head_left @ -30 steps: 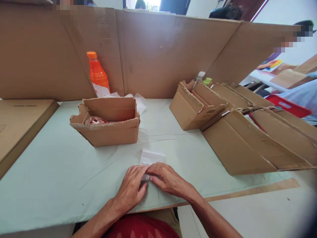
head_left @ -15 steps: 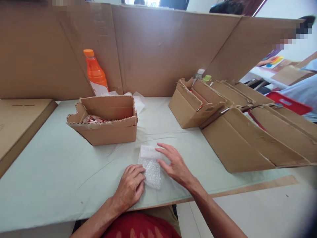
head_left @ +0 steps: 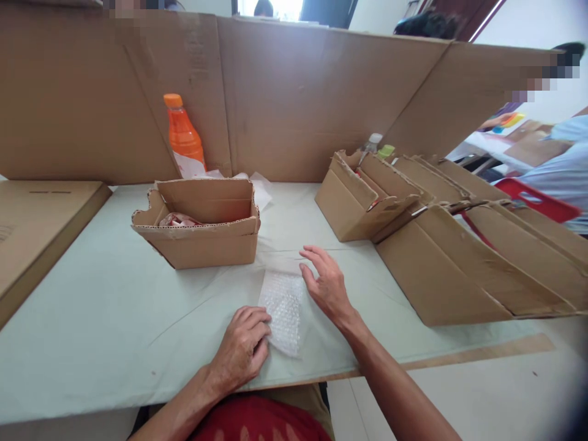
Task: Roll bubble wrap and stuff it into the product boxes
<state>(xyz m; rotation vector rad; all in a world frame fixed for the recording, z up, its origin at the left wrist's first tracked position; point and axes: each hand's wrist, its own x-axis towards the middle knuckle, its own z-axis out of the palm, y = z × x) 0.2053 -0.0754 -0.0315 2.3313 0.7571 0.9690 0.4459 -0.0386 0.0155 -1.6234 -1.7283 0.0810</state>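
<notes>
One piece of bubble wrap [head_left: 283, 315] lies flat near the front edge of the cloth-covered bench [head_left: 114, 318] in the head view, between the hands. The left hand [head_left: 248, 340] rests at its left side, fingertips on the margin, probably to steady so light a sheet; its fingers are bent and hide what is beneath, so I cannot tell whether its grip closes on anything. The right hand [head_left: 325, 285] has a wide grip, thumb and fingers spread by the far right corner; contact there cannot be made out. The wrap's far end is so clear that it fades into the cloth.

Beyond stands an open carton [head_left: 214, 250], its mouth upward, presumably for easy reach; its front wall conceals most of the reddish contents [head_left: 179, 219]. An orange bottle [head_left: 185, 138] behind it is partly covered by white paper or film [head_left: 261, 190]. At right, open cartons [head_left: 459, 275] stand close together, their contents mostly hidden and the nearest reaching the frame's edge.
</notes>
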